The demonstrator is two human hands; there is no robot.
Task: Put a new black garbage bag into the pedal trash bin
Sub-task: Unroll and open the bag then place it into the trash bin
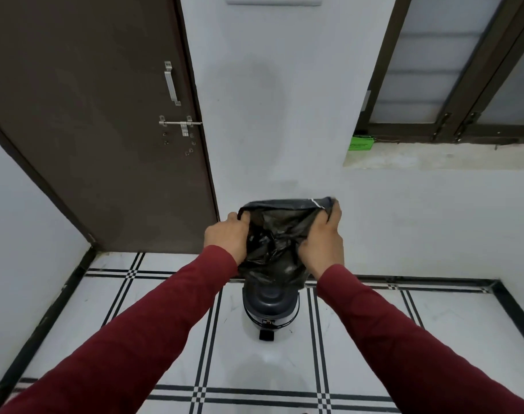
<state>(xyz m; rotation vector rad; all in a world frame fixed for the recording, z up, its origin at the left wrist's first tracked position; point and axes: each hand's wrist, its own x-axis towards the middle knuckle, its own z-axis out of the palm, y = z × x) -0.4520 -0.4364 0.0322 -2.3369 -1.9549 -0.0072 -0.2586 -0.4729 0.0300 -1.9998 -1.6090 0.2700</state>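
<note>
A crumpled black garbage bag (277, 243) hangs in the air above the pedal trash bin (269, 312), its mouth stretched wide between my hands. My left hand (226, 236) grips the bag's left rim. My right hand (323, 237) grips the right rim, fingers curled over the edge. The bin is dark grey with a shut domed lid and a black pedal (266, 335) at its front. It stands on the tiled floor right below the bag, whose bottom covers the back of the lid.
A brown door (105, 115) with a bolt and handle stands at the left. White wall lies behind the bin. A window with a ledge and a green box (361, 143) is at the upper right. The floor is white tile with black stripes.
</note>
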